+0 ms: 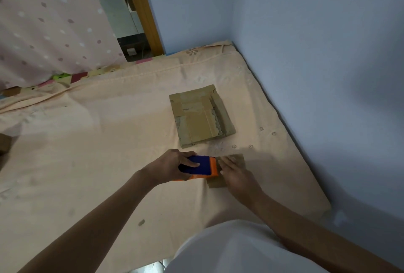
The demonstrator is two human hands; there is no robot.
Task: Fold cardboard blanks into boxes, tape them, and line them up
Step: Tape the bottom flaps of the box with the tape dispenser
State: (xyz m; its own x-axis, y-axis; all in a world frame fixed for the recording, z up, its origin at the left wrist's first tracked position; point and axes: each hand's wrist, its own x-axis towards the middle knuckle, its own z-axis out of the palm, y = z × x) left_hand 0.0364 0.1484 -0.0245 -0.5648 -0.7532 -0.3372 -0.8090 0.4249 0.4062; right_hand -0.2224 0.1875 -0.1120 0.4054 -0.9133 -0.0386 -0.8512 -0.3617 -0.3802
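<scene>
Our left hand [175, 164] curls its fingers [192, 164] round the tape dispenser [202, 166]; our right hand [235, 174] presses straight fingers [225, 163] on the small box [239, 160], flat blanks [202, 115] lying beyond.

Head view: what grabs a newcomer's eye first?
The blue-and-orange tape dispenser, gripped by the left hand at centre, stands out against the peach sheet. Right beside it, the right hand presses flat on a small cardboard box. Just beyond them lies a flat stack of cardboard blanks, near the blue wall.
</scene>
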